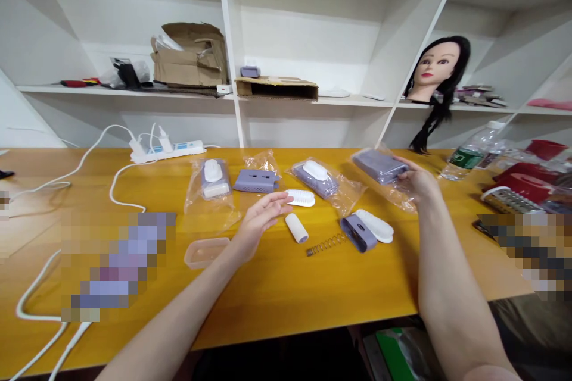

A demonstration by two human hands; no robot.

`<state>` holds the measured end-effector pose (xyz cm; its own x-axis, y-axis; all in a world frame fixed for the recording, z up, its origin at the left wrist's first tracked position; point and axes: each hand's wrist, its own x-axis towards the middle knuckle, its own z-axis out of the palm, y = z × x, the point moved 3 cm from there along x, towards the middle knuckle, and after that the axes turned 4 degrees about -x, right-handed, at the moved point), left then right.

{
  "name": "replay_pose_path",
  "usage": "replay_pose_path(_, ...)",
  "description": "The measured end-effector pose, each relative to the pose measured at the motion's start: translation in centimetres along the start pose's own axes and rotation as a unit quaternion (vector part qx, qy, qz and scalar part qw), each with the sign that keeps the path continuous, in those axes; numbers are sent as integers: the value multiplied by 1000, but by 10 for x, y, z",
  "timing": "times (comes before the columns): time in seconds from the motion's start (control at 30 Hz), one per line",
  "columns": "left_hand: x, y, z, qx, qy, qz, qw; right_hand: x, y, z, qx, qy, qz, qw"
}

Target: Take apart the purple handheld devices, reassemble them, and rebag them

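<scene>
My right hand [417, 180] grips the near end of a purple-grey box in a clear plastic bag [379, 165], at the right of the table. My left hand [261, 220] is over the middle with its fingers stretched out. Its fingertips overlap the edge of a white oval piece with small bumps [301, 197]; whether they touch it I cannot tell. Close by lie a white cylinder [297, 228], a metal coil spring [326, 244], a hollow purple shell [358, 233] and another white oval piece [378, 227]. A translucent tray [206, 252] sits beside my left forearm.
Behind lie two bagged purple units with white tops [211, 172] [315, 172] and a purple casing [255, 181]. A power strip [172, 152] with white cables is at left. A water bottle [469, 155] and red items [522, 181] stand at right. White shelves [286, 125] rise behind.
</scene>
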<state>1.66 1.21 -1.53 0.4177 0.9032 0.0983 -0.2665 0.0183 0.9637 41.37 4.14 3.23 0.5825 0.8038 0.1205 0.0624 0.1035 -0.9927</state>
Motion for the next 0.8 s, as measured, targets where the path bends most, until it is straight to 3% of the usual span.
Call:
replay_pose_path(0.1,4,-4,-1,77,34,29,996,6,23,6,-10,-35,42,998)
replay_pose_path(0.2,7,-7,-2,116,33,45,992,7,38,17,-24,-82,65,994)
replay_pose_path(0.43,6,-9,-4,176,21,76,981,5,56,34,-121,-111,43,985)
replay_pose_path(0.5,5,-9,-5,240,28,106,965,5,56,35,-176,-106,19,979)
replay_pose_path(0.63,1,-9,-4,396,55,179,899,3,45,34,-296,-108,-31,948)
replay_pose_path(0.8,1,-8,-8,488,79,158,855,0,17,26,-411,-61,-77,906)
